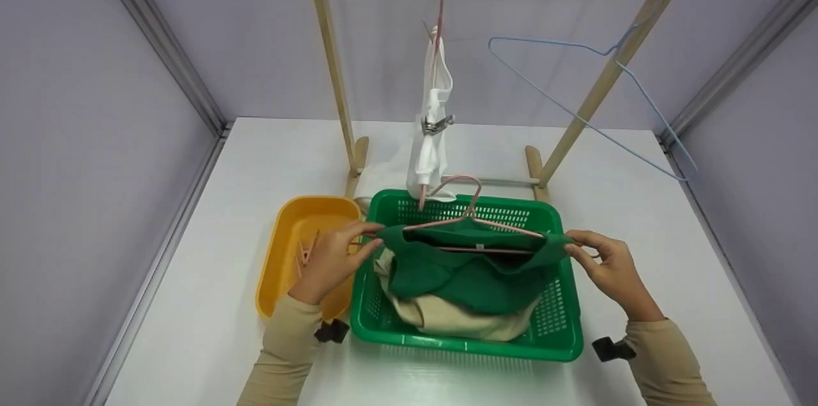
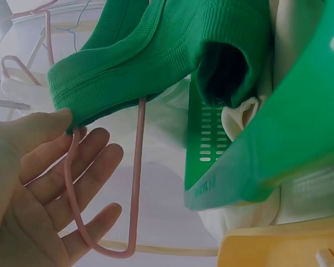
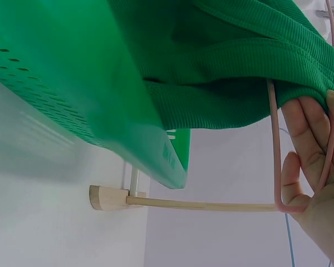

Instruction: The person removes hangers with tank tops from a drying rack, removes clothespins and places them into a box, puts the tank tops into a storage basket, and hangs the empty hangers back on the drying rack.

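Nearest the head camera lie two tan sleeves (image 1: 281,342), one at seven o'clock and one at four. Between and above them, at about five o'clock, a green garment (image 1: 476,284) hangs over the green basket (image 1: 473,347) and the beige cloth (image 1: 460,321) in it. The step in hand looks like settling its ribbed band over a pink hanger (image 2: 137,172), whose ends poke out at both sides. The next move probably calls for evening the band, then securing it, perhaps with a peg (image 1: 306,257) from the yellow tray (image 1: 319,217) at the basket's nine o'clock. The left hand (image 1: 335,259), at the garment's nine o'clock, pinches a band corner between thumb and fingertip, other fingers loosely spread behind the wire. The right hand (image 1: 610,268), at three o'clock, pinches the opposite corner, its remaining fingers relaxed; neither is clenched.
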Demonstrator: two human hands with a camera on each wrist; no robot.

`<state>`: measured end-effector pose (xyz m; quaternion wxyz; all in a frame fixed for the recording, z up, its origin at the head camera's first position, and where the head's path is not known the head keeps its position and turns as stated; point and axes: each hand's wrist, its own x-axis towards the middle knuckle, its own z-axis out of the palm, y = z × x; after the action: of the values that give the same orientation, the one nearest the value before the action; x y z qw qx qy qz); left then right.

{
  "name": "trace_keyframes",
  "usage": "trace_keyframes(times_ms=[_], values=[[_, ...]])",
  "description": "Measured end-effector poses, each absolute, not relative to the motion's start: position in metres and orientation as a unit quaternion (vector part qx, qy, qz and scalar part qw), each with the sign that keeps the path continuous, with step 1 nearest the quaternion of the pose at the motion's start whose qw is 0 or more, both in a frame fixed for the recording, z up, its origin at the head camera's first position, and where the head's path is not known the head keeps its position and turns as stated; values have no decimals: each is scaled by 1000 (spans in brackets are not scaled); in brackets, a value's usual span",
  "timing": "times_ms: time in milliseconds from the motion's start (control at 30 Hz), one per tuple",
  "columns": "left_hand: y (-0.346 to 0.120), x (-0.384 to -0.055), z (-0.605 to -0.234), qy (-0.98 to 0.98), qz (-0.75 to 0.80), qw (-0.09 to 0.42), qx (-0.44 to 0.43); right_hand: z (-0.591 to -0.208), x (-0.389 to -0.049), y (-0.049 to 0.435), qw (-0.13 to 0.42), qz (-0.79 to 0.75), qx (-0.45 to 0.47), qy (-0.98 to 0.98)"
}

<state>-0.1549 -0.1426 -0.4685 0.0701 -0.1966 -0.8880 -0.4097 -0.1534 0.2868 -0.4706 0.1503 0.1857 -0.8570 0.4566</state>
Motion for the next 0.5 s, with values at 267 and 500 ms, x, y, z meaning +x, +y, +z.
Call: trace_keyframes(times_ms=[267,500], values=[[-138,-156,-470,-870,-440,78,-209,-470,-152,286,148,467,191,-851],[-135,-156,-469,-865,-434,117,-224,-468,-151,285,143,463,188,-854]])
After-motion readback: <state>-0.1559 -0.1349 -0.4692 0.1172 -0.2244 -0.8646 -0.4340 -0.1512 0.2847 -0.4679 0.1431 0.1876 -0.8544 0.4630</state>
